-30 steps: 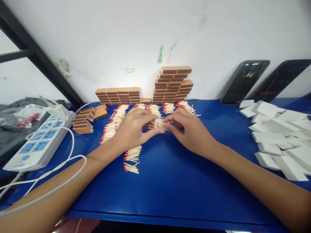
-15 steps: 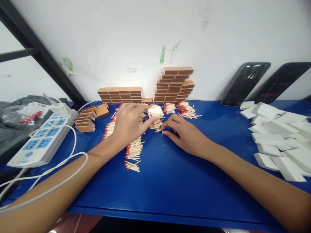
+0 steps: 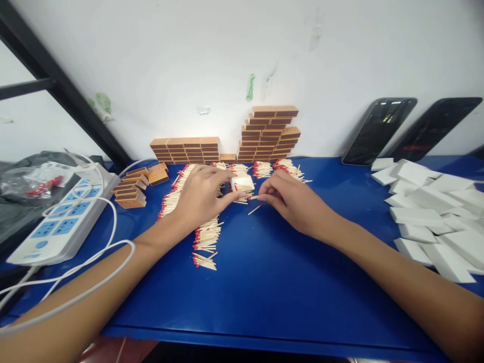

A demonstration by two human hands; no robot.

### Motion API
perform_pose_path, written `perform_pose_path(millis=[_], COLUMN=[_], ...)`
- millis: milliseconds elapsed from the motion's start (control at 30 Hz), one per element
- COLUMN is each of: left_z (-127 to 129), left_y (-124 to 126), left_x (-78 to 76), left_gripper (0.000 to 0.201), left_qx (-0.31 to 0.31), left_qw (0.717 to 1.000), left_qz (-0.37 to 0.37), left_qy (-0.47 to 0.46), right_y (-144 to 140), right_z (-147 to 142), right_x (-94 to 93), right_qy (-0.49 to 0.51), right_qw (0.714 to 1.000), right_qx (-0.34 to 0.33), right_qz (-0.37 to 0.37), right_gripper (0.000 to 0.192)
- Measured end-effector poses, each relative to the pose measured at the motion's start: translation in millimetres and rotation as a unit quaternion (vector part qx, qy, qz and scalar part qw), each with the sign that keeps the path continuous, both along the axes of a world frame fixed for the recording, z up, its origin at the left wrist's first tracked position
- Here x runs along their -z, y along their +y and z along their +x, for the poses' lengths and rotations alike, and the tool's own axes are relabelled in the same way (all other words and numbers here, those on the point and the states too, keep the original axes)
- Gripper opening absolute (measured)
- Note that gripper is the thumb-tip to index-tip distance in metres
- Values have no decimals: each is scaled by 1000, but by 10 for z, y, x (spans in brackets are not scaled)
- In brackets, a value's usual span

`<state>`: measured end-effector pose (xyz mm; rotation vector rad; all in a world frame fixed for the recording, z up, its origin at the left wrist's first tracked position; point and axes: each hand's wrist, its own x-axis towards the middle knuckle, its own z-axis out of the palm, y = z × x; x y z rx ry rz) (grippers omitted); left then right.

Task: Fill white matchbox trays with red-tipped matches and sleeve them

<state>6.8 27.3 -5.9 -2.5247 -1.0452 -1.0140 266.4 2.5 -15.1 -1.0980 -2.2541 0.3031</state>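
My left hand (image 3: 206, 194) grips a small white matchbox tray (image 3: 244, 182) between thumb and fingers, with some matches showing inside it. Just right of the tray, my right hand (image 3: 289, 201) pinches a match (image 3: 253, 197) whose red head points left toward the tray. One loose match (image 3: 254, 209) lies on the blue table below those fingertips. Rows of red-headed matches (image 3: 207, 237) spread under and in front of my left hand, partly hidden by it. More match piles (image 3: 261, 170) lie behind the tray.
Stacked brown matchbox sleeves (image 3: 185, 150) and a taller stack (image 3: 266, 133) stand against the wall. Loose sleeves (image 3: 130, 189) lie left, near a power strip (image 3: 62, 222) and looping white cable (image 3: 128, 252). White trays (image 3: 427, 212) are heaped right, before two leaning phones (image 3: 380, 131).
My right hand has moved slightly up and right, now holding a match level. One match has come to lie apart on the table. The tray in my left hand has tilted a little.
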Motion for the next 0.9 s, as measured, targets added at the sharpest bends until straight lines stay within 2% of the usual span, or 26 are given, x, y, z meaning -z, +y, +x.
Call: perform_pose_path(millis=[133,233,300,400,533,633,767,900], left_z=[53,103,116,101,56,30,19,23], left_y=[-76,-152,-176,-159,-91,-53,-44,-46], left_x=[-20,-40,-45,-42,-32,-35,-49,-53], left_gripper=[45,42,40,40,42,41,36,38], left_qx=[48,95,102,84,23,-27,-57,-59], left_qw=[999,995,995,996,999,999,997,997], left_qz=[-11,-1,5,-7,-24,-15,6,7], left_qy=[23,17,14,16,1,-27,-47,-46], right_y=[-43,-81,-94,-94,-83,-89,-125,-121], right_z=[-47,-77,-84,-80,-66,-49,-55,-147], right_x=[-44,-41,-31,-33,-57,-52,-1,67], right_qy=[54,57,43,34,45,18,-42,-28], right_qw=[996,995,996,995,994,999,997,998], right_qx=[35,37,30,18,26,-5,-53,-38], right_qz=[59,68,72,88,97,48,-41,-39], right_gripper=[6,5,4,6,8,3,14,16])
